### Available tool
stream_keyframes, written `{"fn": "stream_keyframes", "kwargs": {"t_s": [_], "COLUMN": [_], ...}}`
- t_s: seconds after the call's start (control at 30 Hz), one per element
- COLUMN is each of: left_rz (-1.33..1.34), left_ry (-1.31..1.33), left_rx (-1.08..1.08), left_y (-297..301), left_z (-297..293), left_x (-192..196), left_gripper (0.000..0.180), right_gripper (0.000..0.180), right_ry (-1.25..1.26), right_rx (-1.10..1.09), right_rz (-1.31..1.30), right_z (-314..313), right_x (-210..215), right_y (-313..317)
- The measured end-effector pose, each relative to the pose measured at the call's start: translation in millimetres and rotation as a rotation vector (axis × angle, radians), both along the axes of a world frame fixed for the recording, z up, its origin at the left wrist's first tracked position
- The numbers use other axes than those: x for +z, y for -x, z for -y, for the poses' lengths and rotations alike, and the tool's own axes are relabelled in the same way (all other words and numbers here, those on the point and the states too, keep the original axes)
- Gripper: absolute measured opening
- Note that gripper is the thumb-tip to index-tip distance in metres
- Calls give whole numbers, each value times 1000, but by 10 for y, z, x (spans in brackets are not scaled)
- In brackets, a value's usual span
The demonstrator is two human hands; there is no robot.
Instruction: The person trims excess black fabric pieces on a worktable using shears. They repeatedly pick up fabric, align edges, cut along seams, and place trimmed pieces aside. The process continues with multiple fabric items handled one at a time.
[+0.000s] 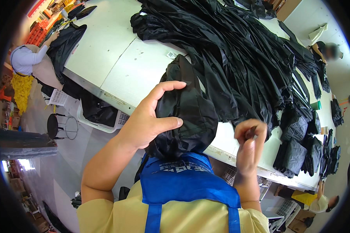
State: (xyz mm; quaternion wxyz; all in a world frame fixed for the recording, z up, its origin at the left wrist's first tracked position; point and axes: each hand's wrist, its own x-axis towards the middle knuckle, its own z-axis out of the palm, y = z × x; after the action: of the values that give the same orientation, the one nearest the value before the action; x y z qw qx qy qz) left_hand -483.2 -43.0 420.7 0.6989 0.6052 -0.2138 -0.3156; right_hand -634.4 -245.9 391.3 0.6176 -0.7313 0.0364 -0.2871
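A folded black fabric bundle, thin and slightly shiny, rests against the table edge and my apron. My left hand grips its left side, with the thumb and forefinger laid over the front; the other fingers are hidden behind the fabric. My right hand is raised to the right of the bundle and apart from it. Its fingers are curled and blurred around something small and dark that I cannot make out. Just beyond the bundle spreads a large heap of black fabric.
The long white table has a metal edge. Stacks of folded black fabric sit on the right. A white basket with black fabric stands below at left, near a round stool. Several other people work around the table.
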Motion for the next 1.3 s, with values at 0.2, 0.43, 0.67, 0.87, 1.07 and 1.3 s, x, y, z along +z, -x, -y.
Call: {"fn": "stream_keyframes", "kwargs": {"t_s": [0.2, 0.43, 0.67, 0.87, 1.07, 1.3], "left_rz": [-67, -178, -232, -222, -192, -167], "left_ry": [54, 126, 176, 179, 193, 161], "left_rx": [111, 144, 134, 137, 157, 208], "left_y": [46, 117, 165, 193, 211, 210], "left_z": [39, 67, 73, 56, -18, -136], "left_x": [-56, -62, -90, -62, -83, -99], "left_gripper": [68, 69, 71, 71, 71, 72], "right_gripper": [34, 34, 36, 34, 21, 31], "right_ry": [488, 455, 453, 544, 7, 258], "right_rx": [12, -159, -201, -212, -284, -475], "right_rz": [-191, -152, -84, -16, 3, -653], "right_z": [-123, -241, -284, -277, -117, 834], "right_x": [9, -62, -79, -99, -340, -2222], "right_y": [144, -7, -76, -112, -128, -352]}}
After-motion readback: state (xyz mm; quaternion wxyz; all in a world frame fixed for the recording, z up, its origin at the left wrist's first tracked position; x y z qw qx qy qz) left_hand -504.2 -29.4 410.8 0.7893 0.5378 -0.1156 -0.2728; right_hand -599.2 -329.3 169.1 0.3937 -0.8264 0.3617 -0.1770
